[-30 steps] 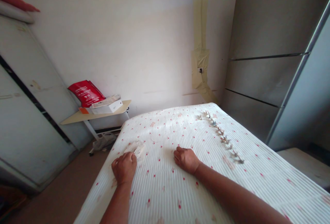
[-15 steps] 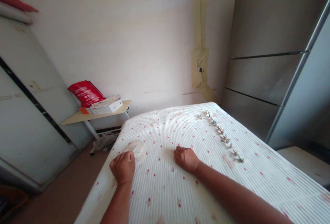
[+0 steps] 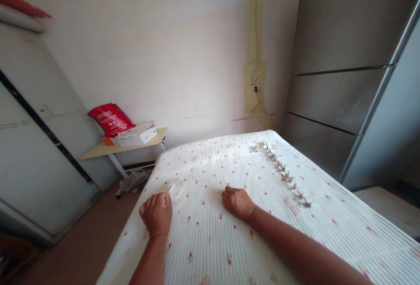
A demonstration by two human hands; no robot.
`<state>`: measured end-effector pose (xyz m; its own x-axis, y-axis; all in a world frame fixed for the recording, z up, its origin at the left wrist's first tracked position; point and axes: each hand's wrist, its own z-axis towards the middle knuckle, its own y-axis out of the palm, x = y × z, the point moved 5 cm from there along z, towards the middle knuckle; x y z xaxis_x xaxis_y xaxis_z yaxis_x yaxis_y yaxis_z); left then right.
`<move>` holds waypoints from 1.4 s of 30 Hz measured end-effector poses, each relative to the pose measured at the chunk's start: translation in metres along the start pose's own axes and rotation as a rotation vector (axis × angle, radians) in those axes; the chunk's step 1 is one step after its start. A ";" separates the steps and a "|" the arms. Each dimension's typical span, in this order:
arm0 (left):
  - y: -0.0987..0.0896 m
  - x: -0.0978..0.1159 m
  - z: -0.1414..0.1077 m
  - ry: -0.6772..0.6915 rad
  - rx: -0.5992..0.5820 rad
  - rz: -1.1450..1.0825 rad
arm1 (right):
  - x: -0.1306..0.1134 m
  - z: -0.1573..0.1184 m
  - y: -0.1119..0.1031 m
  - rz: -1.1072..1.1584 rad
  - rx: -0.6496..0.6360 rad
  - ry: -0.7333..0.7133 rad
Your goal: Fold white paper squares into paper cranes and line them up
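My left hand (image 3: 156, 212) rests closed on the white ribbed cover with small red dots (image 3: 203, 250). Just beyond its knuckles lies a crumpled clear plastic bag (image 3: 177, 192), and the hand seems to touch the bag's near edge. My right hand (image 3: 239, 202) is also closed, resting on the cover near its middle. Both sets of fingers curl under, so anything inside either fist is hidden. To the right, a line of several small grey-brown pieces (image 3: 288, 176), perhaps clips or hooks, runs away from me along the cover; their exact kind is unclear.
At the left, a small wooden-topped table (image 3: 95, 150) bears a red bag (image 3: 113, 118) and a white box (image 3: 144, 137). Grey panels with dark seams (image 3: 328, 96) stand at the right. A socket (image 3: 255, 88) sits amid yellowish tape on the far wall.
The view has shifted very slightly. Both hands, the plastic bag and the row of small pieces stay in place.
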<state>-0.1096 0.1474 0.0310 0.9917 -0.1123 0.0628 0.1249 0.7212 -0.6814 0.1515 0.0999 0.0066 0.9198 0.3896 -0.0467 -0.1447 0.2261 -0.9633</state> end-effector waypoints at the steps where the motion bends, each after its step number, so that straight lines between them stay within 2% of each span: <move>1: -0.001 0.000 0.000 0.003 -0.002 0.008 | 0.000 0.000 0.000 0.001 0.001 -0.002; 13: -0.013 0.007 -0.001 0.020 0.023 0.009 | 0.000 0.000 0.000 0.026 -0.020 0.009; 18: -0.016 0.013 -0.003 0.024 0.018 -0.074 | -0.001 0.000 -0.001 0.015 -0.006 0.005; 22: -0.016 0.026 -0.006 -0.026 -0.034 -0.239 | -0.001 0.000 -0.001 0.009 0.003 0.008; 28: -0.012 0.052 -0.022 -0.346 -0.232 -0.675 | 0.001 0.000 0.003 0.031 0.010 0.004; 32: -0.012 0.071 -0.031 -0.453 -0.273 -0.987 | 0.004 -0.001 0.004 0.032 0.019 0.021; 36: -0.008 0.080 -0.036 -0.499 -0.325 -1.172 | 0.006 -0.001 0.004 0.058 0.031 0.013; 42: -0.001 0.081 -0.039 -0.513 -0.378 -1.251 | 0.006 -0.001 0.003 0.071 0.027 0.018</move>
<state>-0.0310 0.1110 0.0086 0.1426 -0.2172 0.9657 0.9876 0.0959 -0.1243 0.1574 0.1022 0.0032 0.9132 0.3894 -0.1200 -0.2196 0.2223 -0.9499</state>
